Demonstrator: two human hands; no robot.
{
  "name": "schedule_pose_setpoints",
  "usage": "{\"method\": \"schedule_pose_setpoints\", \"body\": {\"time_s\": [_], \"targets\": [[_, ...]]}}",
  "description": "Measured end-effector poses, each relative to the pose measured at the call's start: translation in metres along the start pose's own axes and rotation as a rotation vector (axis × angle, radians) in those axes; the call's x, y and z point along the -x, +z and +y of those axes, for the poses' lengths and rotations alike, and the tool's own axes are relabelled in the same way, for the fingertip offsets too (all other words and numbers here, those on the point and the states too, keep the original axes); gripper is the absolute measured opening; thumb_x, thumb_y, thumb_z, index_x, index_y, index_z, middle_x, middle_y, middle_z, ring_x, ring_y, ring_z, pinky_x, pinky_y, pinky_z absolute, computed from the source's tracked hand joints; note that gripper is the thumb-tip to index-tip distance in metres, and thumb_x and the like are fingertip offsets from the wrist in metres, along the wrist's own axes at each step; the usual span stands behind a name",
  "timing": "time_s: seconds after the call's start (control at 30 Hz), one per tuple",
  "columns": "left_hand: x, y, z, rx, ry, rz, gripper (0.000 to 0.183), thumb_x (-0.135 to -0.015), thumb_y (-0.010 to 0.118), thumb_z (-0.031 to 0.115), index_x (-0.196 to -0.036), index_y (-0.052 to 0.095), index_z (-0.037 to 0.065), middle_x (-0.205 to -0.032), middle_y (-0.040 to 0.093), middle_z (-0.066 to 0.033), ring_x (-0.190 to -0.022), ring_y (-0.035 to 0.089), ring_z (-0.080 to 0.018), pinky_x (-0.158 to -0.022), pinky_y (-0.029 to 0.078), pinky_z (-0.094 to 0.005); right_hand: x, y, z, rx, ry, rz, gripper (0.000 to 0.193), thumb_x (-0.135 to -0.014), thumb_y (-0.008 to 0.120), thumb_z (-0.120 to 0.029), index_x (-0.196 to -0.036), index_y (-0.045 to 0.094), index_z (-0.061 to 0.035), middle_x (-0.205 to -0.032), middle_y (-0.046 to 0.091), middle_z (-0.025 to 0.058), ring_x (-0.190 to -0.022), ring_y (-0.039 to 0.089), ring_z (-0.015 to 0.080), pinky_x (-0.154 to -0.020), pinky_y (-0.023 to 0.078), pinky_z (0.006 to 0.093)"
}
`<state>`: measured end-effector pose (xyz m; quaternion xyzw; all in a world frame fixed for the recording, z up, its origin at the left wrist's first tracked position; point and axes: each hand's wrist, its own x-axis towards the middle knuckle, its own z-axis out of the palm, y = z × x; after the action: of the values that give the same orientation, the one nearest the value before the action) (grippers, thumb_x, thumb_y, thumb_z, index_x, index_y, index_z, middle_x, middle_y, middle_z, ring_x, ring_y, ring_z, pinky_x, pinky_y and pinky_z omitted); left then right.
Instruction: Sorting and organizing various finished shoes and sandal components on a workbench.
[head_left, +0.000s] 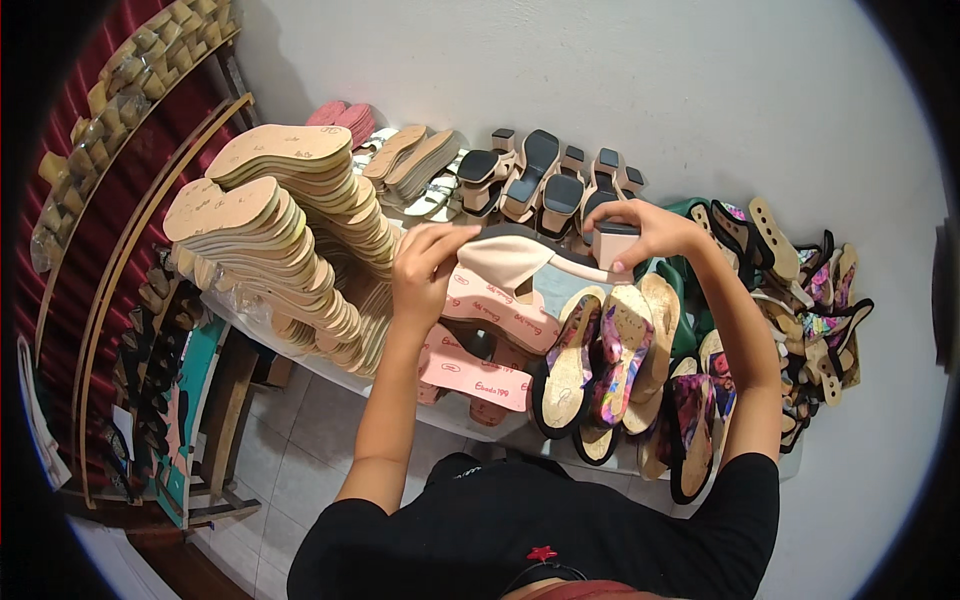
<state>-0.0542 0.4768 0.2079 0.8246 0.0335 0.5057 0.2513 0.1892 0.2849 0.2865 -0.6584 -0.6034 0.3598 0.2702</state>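
Between my two hands is a cream block-heeled sandal (505,258) with a dark sole, lying on its side above the table. My left hand (425,265) grips it at the toe end, fingers curled over the edge. My right hand (650,235) holds it by the heel, with the thumb below and the fingers over the top. Directly beneath it are pink printed shoe boxes (478,374). Patterned sandals (620,355) with cork-coloured footbeds stand just right of the boxes, under my right forearm.
Tall stacks of tan insoles (270,245) rise on the left of the table. Along the wall behind are several block-heeled sandals (560,190), and loose colourful sandals (825,320) pile up at the far right. A shelf (150,105) of heel blocks stands left, before a red curtain.
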Motion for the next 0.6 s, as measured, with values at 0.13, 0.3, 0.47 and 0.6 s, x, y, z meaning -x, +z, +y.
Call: {"method": "schedule_pose_setpoints", "body": {"time_s": [0.13,0.3,0.47,0.6], "targets": [[-0.024,0.011,-0.017,-0.037,-0.047,0.107,0.040,-0.069,0.056,-0.007,-0.105,0.062,0.009,-0.098,0.062,-0.0091,-0.092,0.056,-0.0287,-0.081,0.043,-0.0352,-0.010,-0.002,-0.009,-0.045,0.050,-0.080,0.042,-0.061,0.072,-0.017,-0.097,0.057,-0.0009,-0.096,0.059,0.0049,-0.092,0.054,0.0131,-0.082,0.043,0.0270],[-0.031,0.003,-0.010,0.055,-0.217,0.214,0.032,-0.076,0.057,-0.003,-0.107,0.059,0.004,-0.101,0.060,-0.0132,-0.096,0.057,-0.0276,-0.085,0.043,-0.0348,-0.037,-0.013,0.016,0.169,0.122,0.419,0.048,-0.069,0.066,-0.022,-0.105,0.054,0.0062,-0.098,0.058,0.0119,-0.088,0.057,0.0167,-0.070,0.049,0.0300],[0.015,-0.012,0.003,0.163,-0.285,0.007,0.019,-0.077,0.057,-0.002,-0.096,0.061,-0.001,-0.093,0.063,-0.0130,-0.087,0.060,-0.0250,-0.079,0.046,-0.0311,-0.124,-0.021,0.044,0.131,0.272,0.543,0.065,-0.067,0.068,-0.032,-0.106,0.046,0.0155,-0.098,0.055,0.0271,-0.077,0.063,0.0260,-0.051,0.054,0.0340],[0.052,-0.023,0.005,0.286,-0.428,-0.086,0.013,-0.079,0.058,-0.002,-0.090,0.063,-0.002,-0.087,0.064,-0.0122,-0.083,0.061,-0.0220,-0.075,0.046,-0.0296,-0.199,-0.026,0.087,0.188,0.201,0.620,0.068,-0.059,0.074,-0.035,-0.095,0.045,0.0148,-0.098,0.052,0.0329,-0.081,0.062,0.0325,-0.059,0.053,0.0363]]}}
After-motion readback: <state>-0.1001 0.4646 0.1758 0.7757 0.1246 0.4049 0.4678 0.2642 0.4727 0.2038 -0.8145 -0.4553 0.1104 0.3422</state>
